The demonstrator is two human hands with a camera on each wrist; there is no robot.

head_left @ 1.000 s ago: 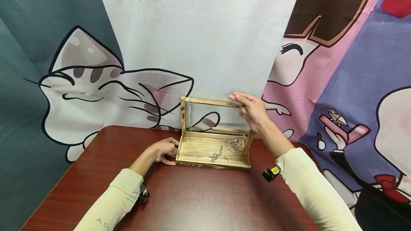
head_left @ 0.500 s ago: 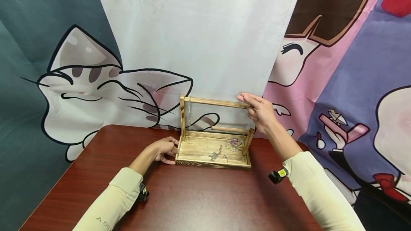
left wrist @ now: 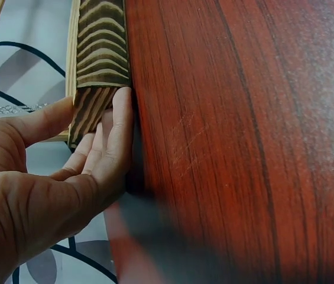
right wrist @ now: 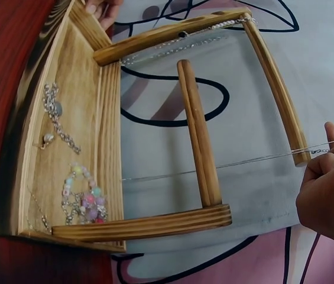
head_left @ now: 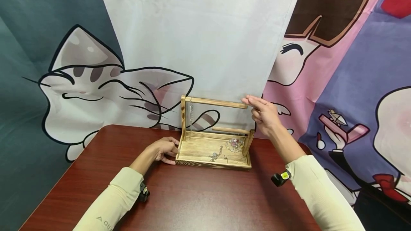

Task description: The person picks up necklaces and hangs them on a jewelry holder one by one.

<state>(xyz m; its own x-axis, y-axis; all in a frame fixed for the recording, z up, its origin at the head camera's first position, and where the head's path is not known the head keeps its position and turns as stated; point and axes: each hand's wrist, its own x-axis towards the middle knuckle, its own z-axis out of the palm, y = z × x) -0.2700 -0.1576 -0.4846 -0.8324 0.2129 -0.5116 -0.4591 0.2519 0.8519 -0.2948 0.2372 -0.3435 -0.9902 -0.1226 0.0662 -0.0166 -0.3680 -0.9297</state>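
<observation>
A wooden jewelry stand [head_left: 212, 148] has a tray base, an upper bar [head_left: 218, 102] and a shorter lower bar [head_left: 229, 130]. My left hand [head_left: 165, 149] grips the tray's left end, thumb on one side and fingers on the other in the left wrist view. Just beyond the upper bar's free end, my right hand [head_left: 264, 114] pinches a thin silver necklace [right wrist: 232, 164], whose strand hangs down past that bar tip. Whether the strand touches the bar, I cannot tell. A silver chain [head_left: 191, 113] hangs on the upper bar by the left post.
Inside the tray lie a pastel beaded bracelet [head_left: 236, 145], a silver chain bracelet [head_left: 216, 155] and a small pendant piece [head_left: 226, 158]. The stand is near the back of a red-brown table [head_left: 205, 195]. A printed cloth backdrop [head_left: 205, 38] hangs close behind.
My right hand has moved right along the upper bar to beyond its free end, uncovering the tip, and has dropped slightly. The left hand and stand keep their place.
</observation>
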